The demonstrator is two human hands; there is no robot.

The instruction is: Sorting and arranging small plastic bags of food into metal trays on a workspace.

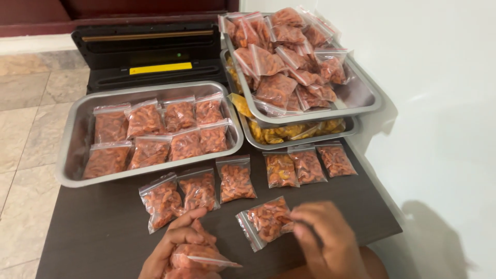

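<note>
- Looking down from the head camera, both hands sit at the bottom edge, cut off at the wrists, and the right hand [323, 240] is blurred.
- The left hand [181, 245] has its fingers [188, 219] curled closed around a small clear bag of orange snacks [199, 257]; the lower part of that bag runs out of the picture.
- The right hand's fingers are bent and pinch the right end of a second snack bag [266, 219], which lies tilted on the dark tabletop [103, 227] just in front of the hand; how tightly they close cannot be told through the blur.
- Three filled bags [199, 191] lie in a row beyond the left hand, and three more [307, 165] lie near the right edge of the tabletop.
- A steel tray [70, 150] at the left holds two rows of the same bags.
- A stacked pair of trays [361, 98] at the right is heaped with bags; the lower one is mostly hidden, showing only yellowish packets at its front.
- A black sealing machine [150, 54] stands behind the left tray, its front partly covered.
</note>
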